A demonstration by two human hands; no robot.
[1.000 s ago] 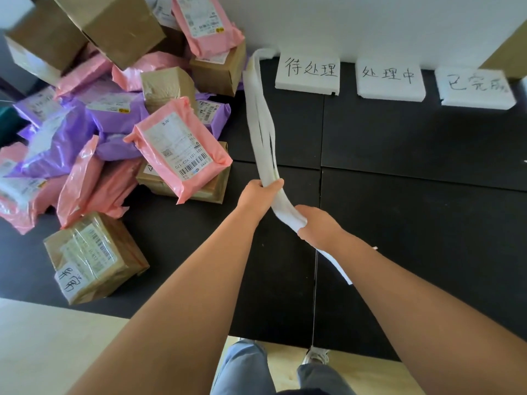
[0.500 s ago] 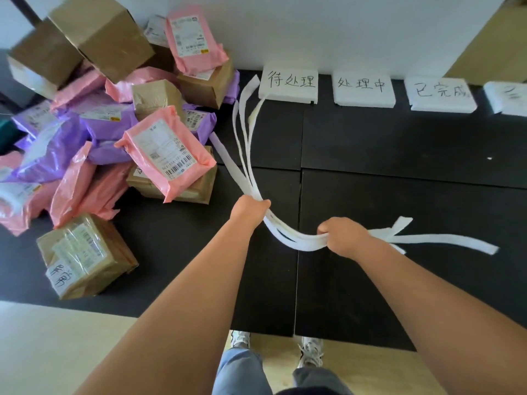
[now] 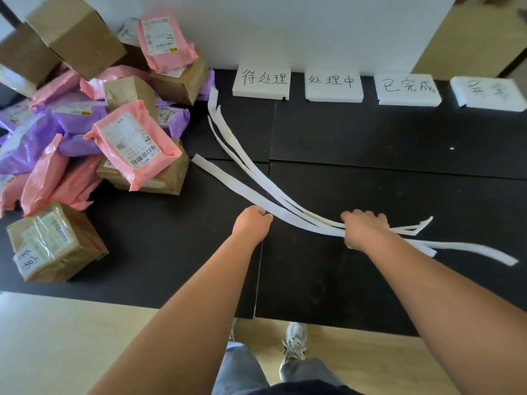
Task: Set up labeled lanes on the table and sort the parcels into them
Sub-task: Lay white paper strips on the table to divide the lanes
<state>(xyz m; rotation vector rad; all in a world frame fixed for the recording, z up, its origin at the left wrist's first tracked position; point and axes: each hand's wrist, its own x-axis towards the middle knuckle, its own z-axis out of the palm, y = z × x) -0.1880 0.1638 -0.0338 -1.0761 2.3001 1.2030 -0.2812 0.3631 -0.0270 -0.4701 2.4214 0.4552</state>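
Strips [image 3: 228,181] fanned over black counter [image 3: 370,280], far ends near first label card [image 3: 261,82]. Right hand [image 3: 363,230] clenched round bundle; left hand [image 3: 251,226] pinching one strip. Best play: peel single strip free, lay straight between cards. Parcels [image 3: 85,124] heaped left, unsorted.

A plain white wall [image 3: 313,29] backs the matte black table [image 3: 370,138], its top split by seams into panels. Below lies pale wooden floor [image 3: 57,337]; a tan panel [image 3: 470,38] stands far right. Soft, even light.
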